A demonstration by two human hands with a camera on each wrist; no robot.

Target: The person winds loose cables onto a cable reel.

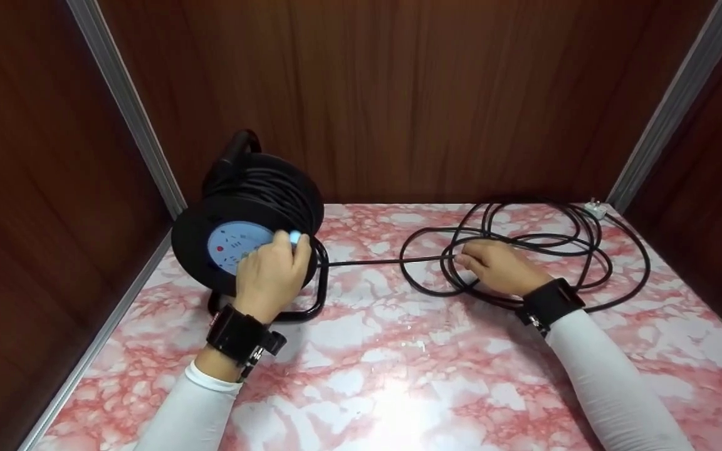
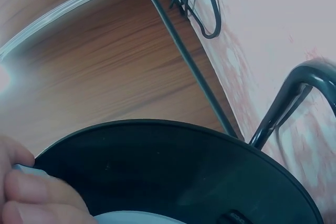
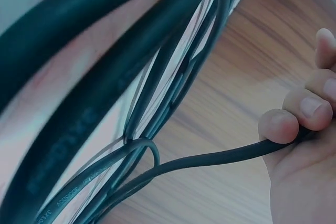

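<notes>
A black cable reel (image 1: 188,247) with a blue socket face stands at the left of the table, cable wound on its drum. My left hand (image 1: 272,269) grips the light-blue crank knob (image 1: 295,237) on the front of the reel; in the left wrist view the fingers (image 2: 42,198) wrap this knob beside the black disc. From the drum a black cable (image 1: 367,262) runs straight to the right. My right hand (image 1: 502,266) holds that cable, and in the right wrist view its fingers (image 3: 307,106) curl round it. Loose loops lie under and behind this hand.
Loose cable coils (image 1: 646,257) spread over the right back of the pink-and-white marbled table (image 1: 361,357). A white plug (image 1: 595,208) lies at the back right corner. Brown wood-grain panels (image 1: 398,100) enclose the back and both sides. The reel's black tube stand (image 1: 322,288) rests on the table.
</notes>
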